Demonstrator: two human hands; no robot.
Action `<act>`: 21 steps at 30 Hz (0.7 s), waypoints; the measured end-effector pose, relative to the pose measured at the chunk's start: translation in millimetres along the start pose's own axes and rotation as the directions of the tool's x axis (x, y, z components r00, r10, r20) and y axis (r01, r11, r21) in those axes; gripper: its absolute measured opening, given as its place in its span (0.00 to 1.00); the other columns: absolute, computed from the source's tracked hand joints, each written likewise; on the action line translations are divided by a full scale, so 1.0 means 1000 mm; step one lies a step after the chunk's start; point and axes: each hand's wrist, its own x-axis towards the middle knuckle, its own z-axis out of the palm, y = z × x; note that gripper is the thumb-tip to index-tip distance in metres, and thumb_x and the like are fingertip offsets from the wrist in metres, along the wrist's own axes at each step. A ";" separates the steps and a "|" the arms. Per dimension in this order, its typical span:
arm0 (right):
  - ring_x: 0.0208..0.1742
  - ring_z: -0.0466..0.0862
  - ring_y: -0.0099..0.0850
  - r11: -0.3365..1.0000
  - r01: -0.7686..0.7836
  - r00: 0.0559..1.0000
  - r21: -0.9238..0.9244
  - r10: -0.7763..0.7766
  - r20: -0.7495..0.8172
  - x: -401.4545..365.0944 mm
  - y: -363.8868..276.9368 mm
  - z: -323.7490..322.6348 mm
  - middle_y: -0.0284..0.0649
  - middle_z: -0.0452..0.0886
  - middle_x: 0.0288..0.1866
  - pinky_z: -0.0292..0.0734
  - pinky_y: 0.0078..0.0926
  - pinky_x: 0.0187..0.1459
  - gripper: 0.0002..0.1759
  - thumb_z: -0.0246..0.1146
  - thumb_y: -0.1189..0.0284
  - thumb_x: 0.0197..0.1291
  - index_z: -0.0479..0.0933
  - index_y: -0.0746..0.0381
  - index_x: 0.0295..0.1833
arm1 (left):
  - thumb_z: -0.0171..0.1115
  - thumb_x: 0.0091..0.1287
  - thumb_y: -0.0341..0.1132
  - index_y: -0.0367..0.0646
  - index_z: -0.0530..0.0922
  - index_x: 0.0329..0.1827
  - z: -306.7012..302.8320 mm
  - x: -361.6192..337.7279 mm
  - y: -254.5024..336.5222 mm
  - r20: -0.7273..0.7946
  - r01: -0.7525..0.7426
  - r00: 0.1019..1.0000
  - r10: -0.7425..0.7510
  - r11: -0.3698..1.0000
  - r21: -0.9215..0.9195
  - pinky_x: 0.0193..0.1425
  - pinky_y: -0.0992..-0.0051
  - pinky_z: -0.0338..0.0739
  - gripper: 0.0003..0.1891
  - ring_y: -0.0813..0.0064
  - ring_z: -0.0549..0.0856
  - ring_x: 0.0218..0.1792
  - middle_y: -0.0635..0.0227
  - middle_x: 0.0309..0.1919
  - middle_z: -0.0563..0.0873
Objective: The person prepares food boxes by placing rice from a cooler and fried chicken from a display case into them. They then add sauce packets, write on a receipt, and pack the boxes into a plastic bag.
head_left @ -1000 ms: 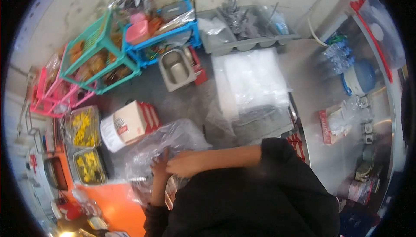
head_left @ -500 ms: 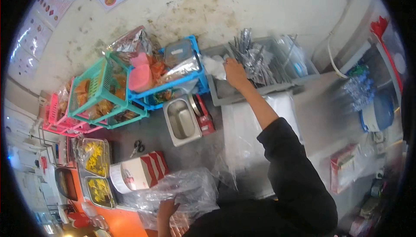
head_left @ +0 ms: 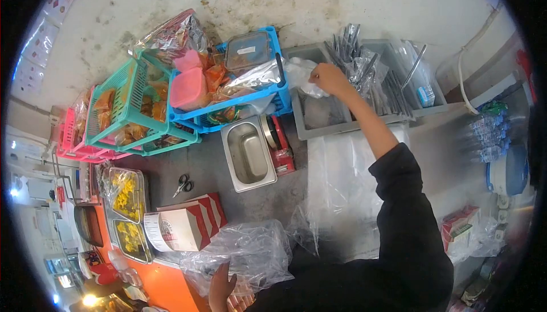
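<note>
My right hand (head_left: 330, 81) reaches to the far side of the counter. Its fingers are closed on a crumpled thin white plastic bag (head_left: 305, 75) at the left compartment of a grey divided bin (head_left: 327, 132). Foil-like silver packets (head_left: 364, 72) fill the compartment beside it. My left hand (head_left: 221, 289) is low in the view, thumb and fingers apart, at the edge of a large clear plastic bag (head_left: 245, 252). A white and red paper box (head_left: 191, 223) stands just behind that bag.
A steel container (head_left: 249, 155) rests by a red device (head_left: 283, 155). Scissors (head_left: 183, 185) lie on the counter. Blue (head_left: 228, 104), green (head_left: 128, 121) and pink (head_left: 68, 135) baskets line the wall. Two trays of yellow pieces (head_left: 126, 198) stand left. Clear plastic sheets (head_left: 342, 186) lie below the bin.
The view has shifted, so the counter's things appear moved. My right hand is still at the bin with the white plastic bag, and my left hand stays by the clear bag.
</note>
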 end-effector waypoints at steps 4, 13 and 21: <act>0.25 0.80 0.32 0.943 -0.031 0.989 0.332 -0.019 0.145 0.010 0.020 -0.021 0.39 0.82 0.29 0.73 0.28 0.29 0.08 0.64 0.69 0.49 0.80 0.63 0.31 | 0.59 0.55 0.30 0.42 0.58 0.67 0.003 0.001 -0.005 0.017 -0.011 1.000 0.011 1.000 0.005 0.65 0.63 0.62 0.34 0.51 0.67 0.62 0.48 0.61 0.68; 0.24 0.77 0.25 0.609 -0.169 0.983 0.775 0.165 0.085 0.016 0.055 -0.010 0.39 0.80 0.29 0.70 0.23 0.28 0.08 0.57 0.80 0.52 0.76 0.64 0.39 | 0.60 0.57 0.32 0.42 0.57 0.67 0.013 0.001 0.000 0.000 -0.072 0.997 0.072 0.996 -0.048 0.64 0.63 0.63 0.34 0.50 0.67 0.62 0.46 0.61 0.67; 0.44 0.75 0.38 0.934 0.320 0.938 0.158 -0.289 -0.192 -0.009 0.018 -0.026 0.43 0.75 0.34 0.71 0.32 0.45 0.08 0.58 0.80 0.44 0.80 0.56 0.27 | 0.59 0.58 0.34 0.40 0.57 0.67 0.013 0.000 0.012 0.013 -0.015 1.000 0.016 0.997 -0.069 0.64 0.63 0.63 0.34 0.50 0.67 0.62 0.45 0.60 0.67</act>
